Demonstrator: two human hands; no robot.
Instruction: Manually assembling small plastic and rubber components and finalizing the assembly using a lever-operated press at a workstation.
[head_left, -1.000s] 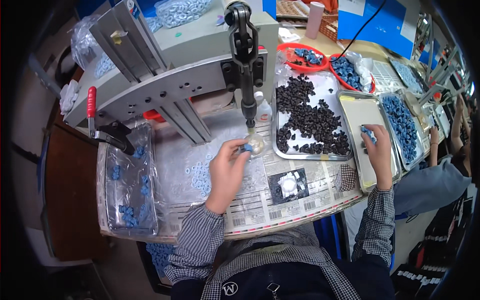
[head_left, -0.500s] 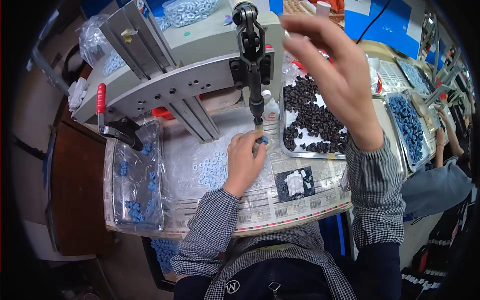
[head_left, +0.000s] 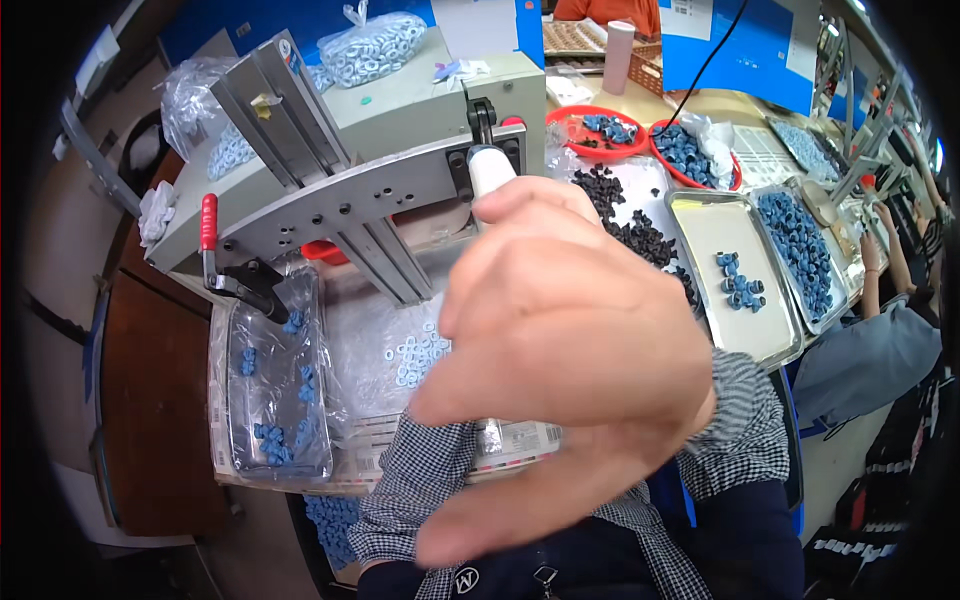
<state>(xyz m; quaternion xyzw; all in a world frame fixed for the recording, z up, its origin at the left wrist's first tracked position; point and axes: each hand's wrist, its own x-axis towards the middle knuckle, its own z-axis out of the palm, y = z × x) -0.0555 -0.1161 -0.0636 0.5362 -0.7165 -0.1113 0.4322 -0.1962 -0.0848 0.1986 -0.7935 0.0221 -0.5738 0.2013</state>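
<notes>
My right hand [head_left: 570, 370] is raised close to the camera and fills the middle of the view. Its fingers are curled around the pale handle [head_left: 489, 170] of the lever on the grey bench press [head_left: 350, 190]. My left hand is hidden behind it; only its checked sleeve [head_left: 420, 480] shows, reaching toward the press base. Loose white rings [head_left: 415, 350] lie on a clear plastic sheet under the press. A steel tray [head_left: 720, 330] to the right holds a few blue parts [head_left: 740, 280].
A bagged tray of blue parts [head_left: 270, 390] sits at the left below a red-handled clamp [head_left: 208, 225]. Black parts [head_left: 640, 230], a full tray of blue parts [head_left: 800, 250] and two red bowls [head_left: 600, 130] lie to the right. A co-worker's sleeve [head_left: 870, 350] is at the right edge.
My right hand went from the steel tray up to the lever and has pulled its handle down toward the camera. It now hides my left hand at the press base.
</notes>
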